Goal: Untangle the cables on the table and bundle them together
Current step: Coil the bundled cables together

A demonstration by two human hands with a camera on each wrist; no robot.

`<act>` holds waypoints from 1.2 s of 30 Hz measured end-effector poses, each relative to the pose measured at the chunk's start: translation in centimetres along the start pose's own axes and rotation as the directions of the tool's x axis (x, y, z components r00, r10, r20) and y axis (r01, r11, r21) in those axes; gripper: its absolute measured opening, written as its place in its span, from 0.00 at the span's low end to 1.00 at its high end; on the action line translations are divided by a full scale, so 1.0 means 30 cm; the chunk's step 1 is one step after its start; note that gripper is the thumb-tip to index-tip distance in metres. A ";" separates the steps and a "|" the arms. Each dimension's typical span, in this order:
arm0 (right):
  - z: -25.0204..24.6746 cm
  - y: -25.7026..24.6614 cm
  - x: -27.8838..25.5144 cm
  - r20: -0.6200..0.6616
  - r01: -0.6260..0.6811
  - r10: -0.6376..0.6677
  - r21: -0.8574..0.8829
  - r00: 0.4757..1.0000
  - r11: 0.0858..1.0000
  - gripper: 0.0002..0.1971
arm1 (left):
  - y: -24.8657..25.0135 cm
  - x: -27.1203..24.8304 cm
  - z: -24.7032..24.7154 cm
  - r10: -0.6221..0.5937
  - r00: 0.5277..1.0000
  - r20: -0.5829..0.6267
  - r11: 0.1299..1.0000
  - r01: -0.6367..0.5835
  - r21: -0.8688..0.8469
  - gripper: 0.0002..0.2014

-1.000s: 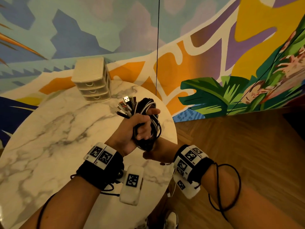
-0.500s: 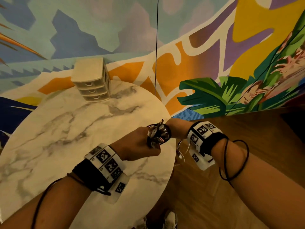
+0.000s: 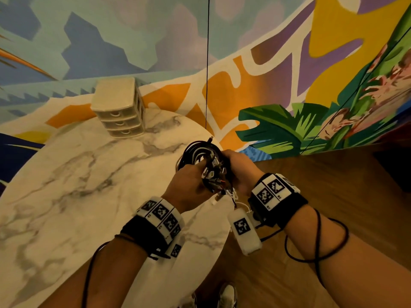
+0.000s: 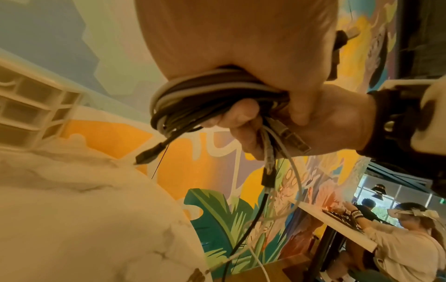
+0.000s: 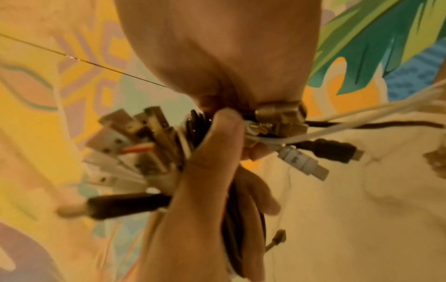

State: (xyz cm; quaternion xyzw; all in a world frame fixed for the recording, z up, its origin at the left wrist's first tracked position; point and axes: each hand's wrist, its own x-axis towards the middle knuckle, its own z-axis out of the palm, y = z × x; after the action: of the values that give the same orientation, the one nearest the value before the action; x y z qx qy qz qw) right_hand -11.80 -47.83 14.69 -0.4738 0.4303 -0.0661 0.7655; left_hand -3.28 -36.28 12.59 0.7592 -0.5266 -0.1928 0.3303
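Observation:
A bundle of black, grey and white cables (image 3: 200, 152) is coiled into a loop and held over the right edge of the table. My left hand (image 3: 191, 181) grips it from the left and my right hand (image 3: 238, 170) from the right, fingers curled round the strands. A cluster of plugs (image 3: 213, 174) sticks out between the hands toward me. The left wrist view shows the coil (image 4: 205, 91) pressed under my left palm. In the right wrist view the plugs (image 5: 135, 145) fan out left of my left thumb (image 5: 224, 126). Some thin loose ends (image 3: 231, 196) dangle below.
The round marble table (image 3: 89, 185) carries a small cream drawer unit (image 3: 120, 110) at its far edge. A painted wall stands behind, with a thin black wire (image 3: 207, 63) hanging down it. Wooden floor (image 3: 333, 185) lies to the right. A person (image 4: 405, 238) sits at another table.
The bundle has been turned, so the plugs now point toward me instead of away. My right hand came from underneath to the bundle's right side.

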 end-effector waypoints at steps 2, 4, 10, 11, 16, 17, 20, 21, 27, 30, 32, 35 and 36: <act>-0.001 0.008 -0.026 0.101 -0.007 -0.002 0.095 0.995 0.995 0.18 | 0.002 0.001 -0.012 0.024 0.999 -0.040 1.000 -0.024 0.002 0.19; 0.004 0.019 -0.049 0.226 0.025 -0.067 0.187 0.972 0.982 0.21 | 0.011 0.008 -0.032 -0.003 0.996 -0.094 0.997 -0.004 -0.071 0.14; 0.030 0.042 -0.060 0.259 0.153 -0.208 0.217 0.943 0.964 0.19 | 0.045 0.028 -0.070 -0.136 0.991 -0.004 0.974 0.133 -0.184 0.02; 0.036 0.042 -0.058 0.231 0.167 -0.205 0.174 0.951 0.970 0.18 | 0.040 0.028 -0.071 -0.155 0.988 0.017 0.972 0.156 -0.179 0.02; 0.054 0.052 -0.059 0.194 0.171 -0.173 0.025 0.966 0.985 0.16 | 0.015 0.022 -0.058 -0.296 0.951 -0.093 0.929 0.265 -0.257 0.06; 0.049 0.052 -0.063 0.230 0.162 -0.171 0.056 0.958 0.985 0.17 | 0.016 0.023 -0.060 -0.335 0.937 -0.102 0.897 0.285 -0.338 0.07; 0.019 0.058 -0.073 0.374 0.183 -0.224 0.143 0.900 0.973 0.21 | 0.021 0.027 -0.078 -0.403 0.910 -0.099 0.789 0.290 -0.542 0.09; 0.016 0.067 -0.072 0.408 0.214 -0.255 0.143 0.876 0.966 0.22 | 0.025 0.029 -0.083 -0.429 0.898 -0.097 0.744 0.290 -0.602 0.09; 0.068 0.113 -0.036 0.188 0.620 -0.592 -0.293 0.784 0.728 0.27 | 0.053 0.031 -0.076 -0.559 0.825 0.087 0.373 0.344 -0.862 0.06; 0.059 0.107 -0.026 0.199 0.669 -0.647 -0.358 0.736 0.651 0.25 | 0.040 0.025 -0.091 -0.522 0.840 0.149 0.322 0.356 -0.877 0.07; 0.056 0.103 -0.026 0.247 0.694 -0.659 -0.404 0.710 0.596 0.24 | 0.031 0.022 -0.102 -0.500 0.847 0.181 0.283 0.357 -0.890 0.08; 0.056 0.104 -0.025 0.288 0.722 -0.683 -0.463 0.672 0.514 0.23 | 0.031 0.012 -0.105 -0.494 0.848 0.189 0.271 0.357 -0.894 0.06; 0.056 0.104 -0.025 0.287 0.732 -0.701 -0.476 0.653 0.487 0.23 | 0.031 0.008 -0.105 -0.491 0.851 0.187 0.265 0.350 -0.898 0.06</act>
State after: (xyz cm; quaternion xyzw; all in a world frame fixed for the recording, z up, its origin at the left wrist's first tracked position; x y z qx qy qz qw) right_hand -12.02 -44.64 12.99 -0.8102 0.1723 -0.2383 0.5070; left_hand -1.81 -35.79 15.49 0.5738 -0.0896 -0.4785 0.6586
